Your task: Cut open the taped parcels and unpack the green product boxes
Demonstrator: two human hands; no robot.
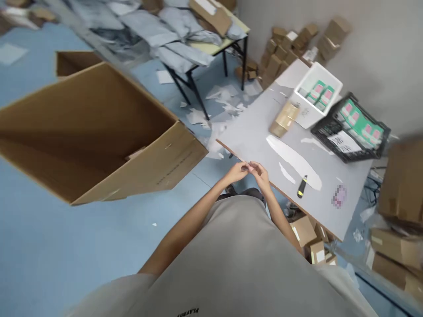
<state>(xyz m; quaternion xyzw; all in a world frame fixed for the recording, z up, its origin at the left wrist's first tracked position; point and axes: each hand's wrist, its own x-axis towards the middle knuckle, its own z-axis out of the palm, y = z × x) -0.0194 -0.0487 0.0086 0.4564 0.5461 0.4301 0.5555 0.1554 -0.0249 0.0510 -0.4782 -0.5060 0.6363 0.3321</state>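
Note:
My left hand and my right hand meet at the near edge of the grey table. Their fingertips are pinched together over something small and pinkish that I cannot make out. A yellow-and-black utility knife lies on the table to the right of my hands. A roll of brown packing tape sits further back on the table.
A big open cardboard box stands on the blue floor at left. A white bin and a black crate hold green-and-pink packs. Small cartons are stacked by the wall and under the table. Grey mailer bags cover a far table.

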